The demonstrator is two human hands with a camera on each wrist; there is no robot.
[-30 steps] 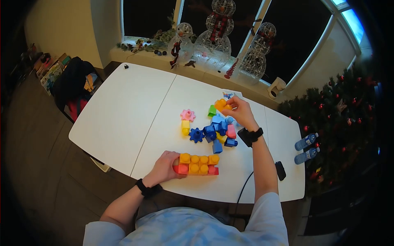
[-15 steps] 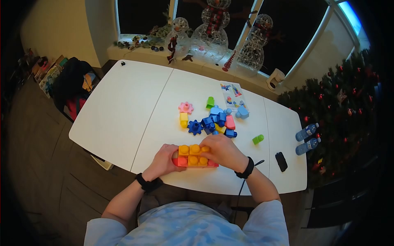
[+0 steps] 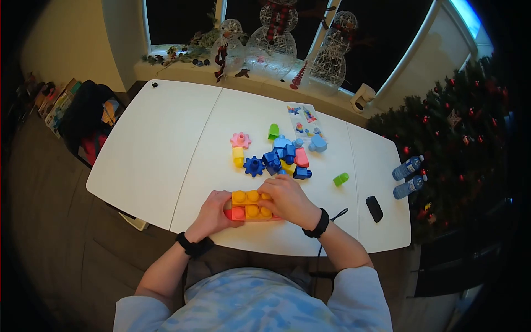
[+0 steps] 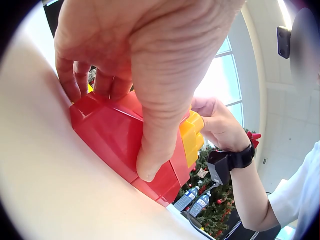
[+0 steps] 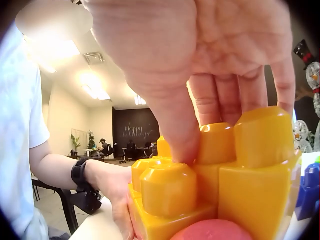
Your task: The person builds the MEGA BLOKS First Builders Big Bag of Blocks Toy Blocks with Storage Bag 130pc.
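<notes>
My left hand [image 3: 210, 214] grips the left end of a toy-block build with red blocks [image 4: 107, 130] as its base, its thumb pressed along the red side. Yellow studded blocks [image 3: 253, 211] sit on the red ones. At the build's right end my right hand [image 3: 289, 200] holds a yellow block [image 5: 215, 145], thumb in front and fingers behind. That hand hides the right end in the head view. Beyond the hands lie loose blocks, among them a dark blue gear [image 3: 254, 166], a pink gear [image 3: 240, 140], a yellow block [image 3: 238, 157] and a pink block [image 3: 301, 157].
A printed picture sheet [image 3: 305, 122] lies at the table's far side, with a light blue block [image 3: 318, 144] at its near edge. To the right are a green block [image 3: 341, 179], a black phone [image 3: 374, 209] and two water bottles [image 3: 409, 167]. A cable [image 3: 332, 220] runs beside the right wrist.
My right hand has come down from above the loose blocks with a yellow block, onto the build's right end. The left hand keeps its grip on the build.
</notes>
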